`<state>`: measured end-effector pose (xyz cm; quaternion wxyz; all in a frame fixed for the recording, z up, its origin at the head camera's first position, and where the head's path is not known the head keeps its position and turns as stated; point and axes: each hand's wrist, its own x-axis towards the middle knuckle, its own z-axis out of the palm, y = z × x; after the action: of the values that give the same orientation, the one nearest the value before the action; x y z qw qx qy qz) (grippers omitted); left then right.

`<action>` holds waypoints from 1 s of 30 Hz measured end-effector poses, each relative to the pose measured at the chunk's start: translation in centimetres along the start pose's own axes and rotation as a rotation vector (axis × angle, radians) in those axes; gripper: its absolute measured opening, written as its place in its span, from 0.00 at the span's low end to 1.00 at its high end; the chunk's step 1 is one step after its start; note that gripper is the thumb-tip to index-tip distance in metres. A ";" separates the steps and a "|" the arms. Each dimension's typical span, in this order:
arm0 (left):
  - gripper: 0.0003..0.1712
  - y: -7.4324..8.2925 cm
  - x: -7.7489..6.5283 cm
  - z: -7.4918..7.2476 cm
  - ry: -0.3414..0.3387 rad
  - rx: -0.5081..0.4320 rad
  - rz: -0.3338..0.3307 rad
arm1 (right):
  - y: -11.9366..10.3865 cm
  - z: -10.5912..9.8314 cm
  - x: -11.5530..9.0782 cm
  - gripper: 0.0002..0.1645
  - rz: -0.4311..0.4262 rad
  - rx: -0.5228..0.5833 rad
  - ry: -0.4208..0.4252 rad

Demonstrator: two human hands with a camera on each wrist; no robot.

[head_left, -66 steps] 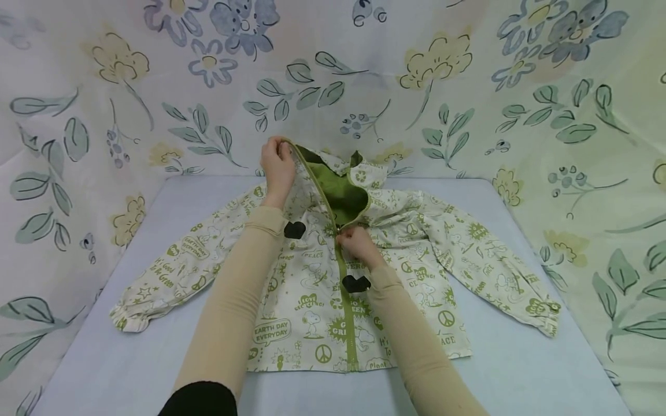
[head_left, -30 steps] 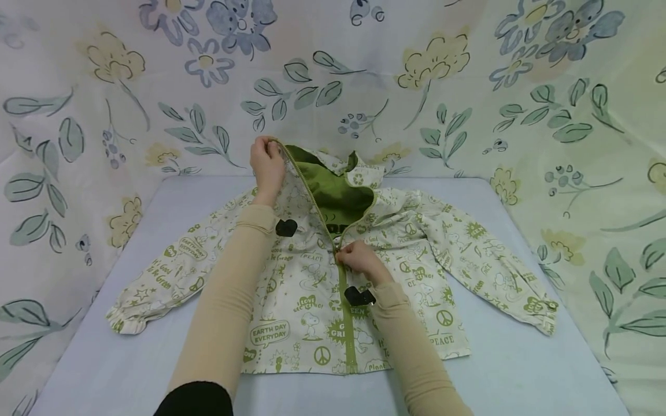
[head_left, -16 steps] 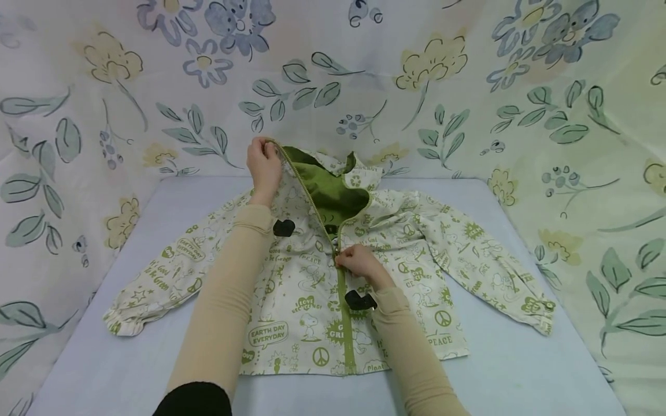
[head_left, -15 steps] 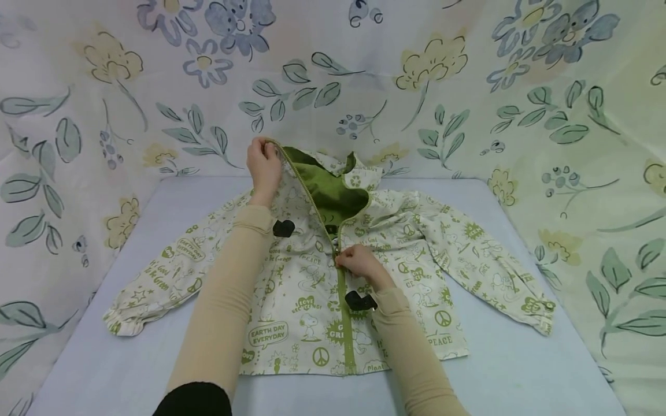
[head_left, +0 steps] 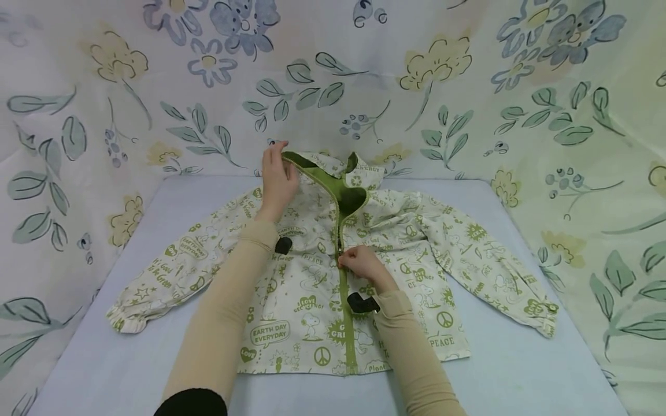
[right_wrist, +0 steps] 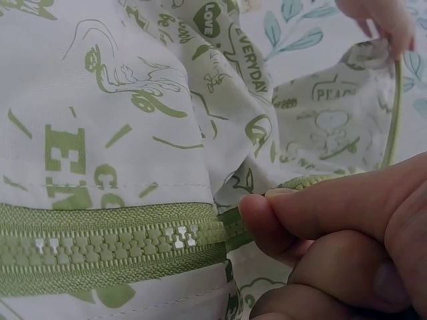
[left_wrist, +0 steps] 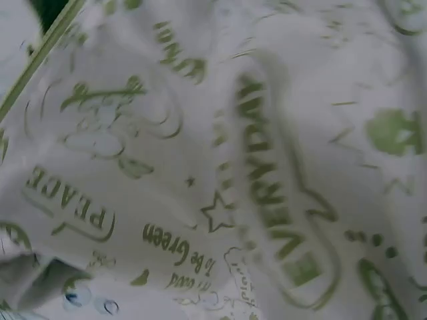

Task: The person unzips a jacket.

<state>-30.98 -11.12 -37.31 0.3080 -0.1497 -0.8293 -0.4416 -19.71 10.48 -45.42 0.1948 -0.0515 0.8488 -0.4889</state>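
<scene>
Jacket point(head_left: 312, 277) of white cloth, printed in olive green with slogans, peace signs and cartoon dogs, lies front up on a pale, flat tabletop point(head_left: 510, 375), its long cuffed sleeves point(head_left: 494, 271) spread to either side. The person's left hand point(head_left: 280, 182) pinches the upper corner of one front edge, lifting that flap so the plain green lining point(head_left: 351, 197) shows in the gap. The person's right hand point(head_left: 366, 268) grips with thumb and forefinger at the olive-green toothed zip point(right_wrist: 113, 250), partway up the front; its other fingers curl beneath, and the pull is hidden by the fingertips. From that grip toward the hem the teeth mesh; above it, the two sides part in a curve. Beige stretchy arm coverings point(head_left: 224, 323) reach both wrists, each bearing a small black block point(head_left: 361, 303). Behind stands a white floral-printed cloth backdrop point(head_left: 312, 34).
</scene>
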 end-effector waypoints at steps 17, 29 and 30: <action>0.11 2.4 -5.9 3.4 -0.708 0.120 0.328 | -0.4 -0.3 -0.1 0.15 -0.032 -0.027 -0.009; 0.14 1.0 -5.4 5.0 -0.896 0.115 0.053 | -1.0 -0.6 -0.6 0.15 -0.012 0.002 -0.021; 0.14 0.9 -5.4 5.1 -0.900 0.136 0.072 | -1.0 -0.7 -0.6 0.15 -0.012 0.001 -0.020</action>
<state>-28.31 -6.22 -42.34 -0.0587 -0.3350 -0.9020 -0.2659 -19.51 10.66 -44.10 0.2003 -0.0615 0.8463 -0.4898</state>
